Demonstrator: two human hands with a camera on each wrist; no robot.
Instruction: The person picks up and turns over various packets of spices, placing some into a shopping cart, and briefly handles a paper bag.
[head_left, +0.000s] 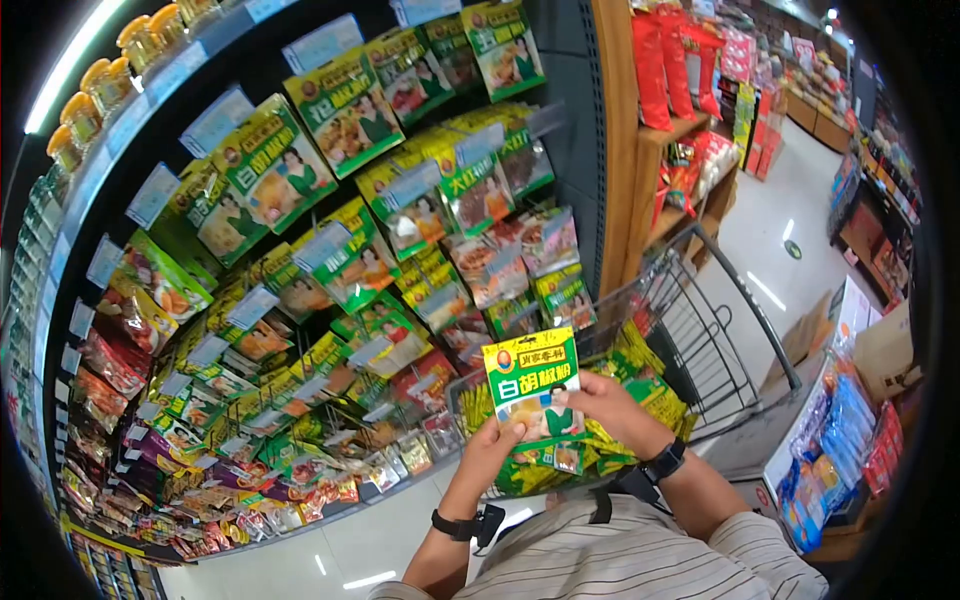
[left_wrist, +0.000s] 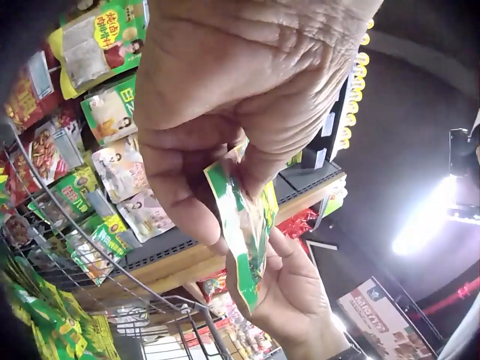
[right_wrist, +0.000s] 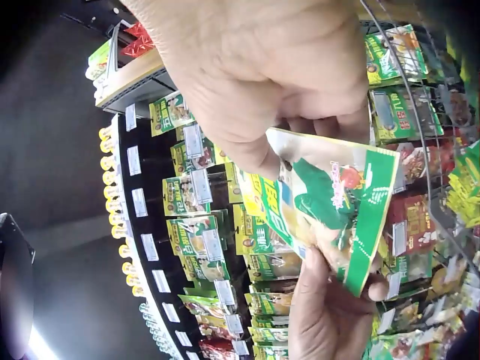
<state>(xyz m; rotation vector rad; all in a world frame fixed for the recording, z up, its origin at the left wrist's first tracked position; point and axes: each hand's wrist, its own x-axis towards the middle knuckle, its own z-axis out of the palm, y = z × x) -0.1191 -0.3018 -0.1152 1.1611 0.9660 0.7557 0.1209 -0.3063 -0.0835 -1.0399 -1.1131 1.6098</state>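
A green and yellow packet of white pepper powder [head_left: 530, 378] is held upright in front of the body, printed side toward me. My left hand [head_left: 490, 452] pinches its lower left corner, thumb on the front. The right hand [head_left: 622, 412] grips the right edge, its thumb lying over the printed figure. From the left wrist, the packet [left_wrist: 244, 232] shows nearly edge-on between the left hand [left_wrist: 225, 82] and the right hand [left_wrist: 296, 300]. In the right wrist view, the right hand [right_wrist: 277, 75] covers part of the packet [right_wrist: 322, 195], and the left hand [right_wrist: 330, 311] holds the lower edge.
Just below the hands stands a wire shopping cart [head_left: 745, 345] with many similar packets [head_left: 655, 400] in it. A shelf of hanging seasoning packets [head_left: 345, 255] fills the left side. Wooden shelving [head_left: 620, 130] with red bags stands beyond, and blue packages [head_left: 835, 440] lie at right.
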